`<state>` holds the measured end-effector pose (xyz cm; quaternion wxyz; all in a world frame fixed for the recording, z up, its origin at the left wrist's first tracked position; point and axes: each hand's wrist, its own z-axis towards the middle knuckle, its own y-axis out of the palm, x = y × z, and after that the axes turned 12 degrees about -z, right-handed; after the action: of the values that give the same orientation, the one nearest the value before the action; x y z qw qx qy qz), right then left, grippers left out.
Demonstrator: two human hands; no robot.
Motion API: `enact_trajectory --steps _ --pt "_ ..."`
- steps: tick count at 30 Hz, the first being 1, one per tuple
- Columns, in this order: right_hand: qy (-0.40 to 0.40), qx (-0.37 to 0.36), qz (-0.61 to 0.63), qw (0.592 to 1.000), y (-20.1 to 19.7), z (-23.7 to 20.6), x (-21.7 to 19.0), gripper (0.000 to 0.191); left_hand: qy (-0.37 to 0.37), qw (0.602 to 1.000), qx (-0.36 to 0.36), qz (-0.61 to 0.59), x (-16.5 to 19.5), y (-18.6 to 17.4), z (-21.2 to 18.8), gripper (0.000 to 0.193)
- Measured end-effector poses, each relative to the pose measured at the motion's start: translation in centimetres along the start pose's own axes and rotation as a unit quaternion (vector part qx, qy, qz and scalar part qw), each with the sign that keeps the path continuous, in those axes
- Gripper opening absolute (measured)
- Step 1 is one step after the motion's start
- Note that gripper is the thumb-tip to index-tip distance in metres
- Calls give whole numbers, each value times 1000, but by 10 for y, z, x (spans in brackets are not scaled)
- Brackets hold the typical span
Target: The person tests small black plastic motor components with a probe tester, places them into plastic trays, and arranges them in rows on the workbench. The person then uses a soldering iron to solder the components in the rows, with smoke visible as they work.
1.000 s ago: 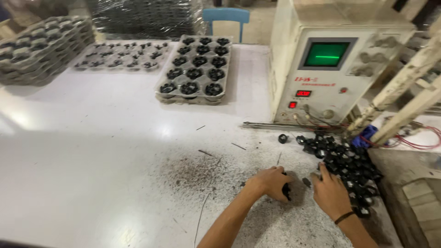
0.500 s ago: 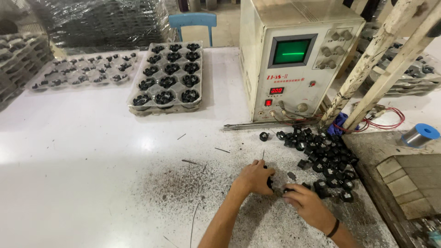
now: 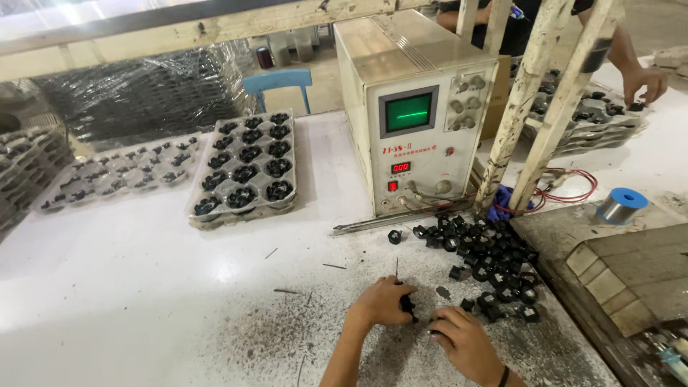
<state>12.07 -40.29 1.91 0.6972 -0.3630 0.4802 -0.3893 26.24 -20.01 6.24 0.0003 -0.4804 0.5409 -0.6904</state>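
Note:
My left hand point(image 3: 381, 303) rests on the white table point(image 3: 129, 287) with its fingers closed around a small black part point(image 3: 407, 304). Just to its right, my right hand point(image 3: 462, 337) is curled with the fingertips near the same part; whether it grips anything is hidden. A pile of several small black parts point(image 3: 487, 261) lies right of both hands, in front of the test instrument. Dark specks and thin wire bits litter the table under my hands.
A beige test instrument with a green screen point(image 3: 416, 115) stands behind the pile. Trays of black parts point(image 3: 247, 168) sit at the back left. Two wooden posts point(image 3: 534, 100), a solder spool point(image 3: 618, 206) and another person's hand point(image 3: 645, 82) are at the right.
The view has shifted right and closer, so trays and instrument sit further left. My hands stay together by the pile, still working on a small black part.

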Motion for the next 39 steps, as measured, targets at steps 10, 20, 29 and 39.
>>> enact_trajectory --steps 10,20,29,39 --pt "106 -16 159 981 6 15 -19 22 1 1000 5 7 -7 3 1 66" --pt "24 -23 48 998 13 15 -19 19 -34 999 -21 12 4 -5 -2 66" --pt "-17 -4 -61 998 4 11 -27 26 -26 999 -27 -2 9 -4 -4 70" --pt "58 -24 -227 972 -13 22 23 40 -81 990 -91 66 41 -9 -9 112"
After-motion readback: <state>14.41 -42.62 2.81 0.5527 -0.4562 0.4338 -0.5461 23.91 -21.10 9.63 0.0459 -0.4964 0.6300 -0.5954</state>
